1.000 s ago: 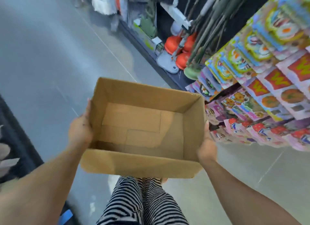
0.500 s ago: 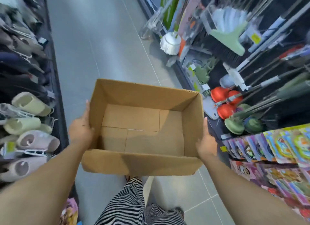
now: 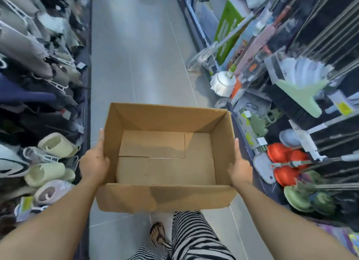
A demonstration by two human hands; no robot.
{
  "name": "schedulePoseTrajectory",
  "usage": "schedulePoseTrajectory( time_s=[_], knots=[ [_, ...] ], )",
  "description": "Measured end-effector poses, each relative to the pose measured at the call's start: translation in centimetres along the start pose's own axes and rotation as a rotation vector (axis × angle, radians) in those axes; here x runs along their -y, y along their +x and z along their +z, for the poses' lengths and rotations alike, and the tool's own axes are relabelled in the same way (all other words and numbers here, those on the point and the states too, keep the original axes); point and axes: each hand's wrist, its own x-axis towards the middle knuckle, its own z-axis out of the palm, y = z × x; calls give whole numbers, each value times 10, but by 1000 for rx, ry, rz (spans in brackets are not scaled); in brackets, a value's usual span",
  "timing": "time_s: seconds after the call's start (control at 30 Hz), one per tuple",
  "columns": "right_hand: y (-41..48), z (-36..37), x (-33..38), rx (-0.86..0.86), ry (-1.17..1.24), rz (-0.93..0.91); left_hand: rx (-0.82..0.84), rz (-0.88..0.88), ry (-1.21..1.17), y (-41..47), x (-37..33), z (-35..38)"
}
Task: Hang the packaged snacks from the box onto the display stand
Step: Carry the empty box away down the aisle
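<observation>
Midway over the grey aisle floor (image 3: 139, 65), the box (image 3: 167, 199) was held level with its open side up. The left hand (image 3: 94, 163) and right hand (image 3: 240, 167) pressed flat against opposite side walls, fingers straight along the cardboard. They probably squeezed inward so friction carried it. Whether any fingertips hooked beneath could not be told. Its inside lay bare, with no snacks left, so the hanging looked finished. Blurred colourful packets (image 3: 347, 240) showed at the near right corner.

Brown cardboard box (image 3: 167, 158), black-and-white zebra-striped trousers (image 3: 196, 238), grey floor tiles (image 3: 139, 56), red plungers (image 3: 285, 162), pale green slippers (image 3: 46, 174).
</observation>
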Motion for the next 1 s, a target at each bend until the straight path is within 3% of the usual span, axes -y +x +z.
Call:
schedulePoseTrajectory(
  time_s=[0.53, 1.0],
  knots=[
    [309, -90, 147, 43, -61, -126, -147, -149, 35, 253, -141, -21],
    [521, -113, 305, 37, -55, -151, -211, -85, -46, 502, -192, -42]
  ],
)
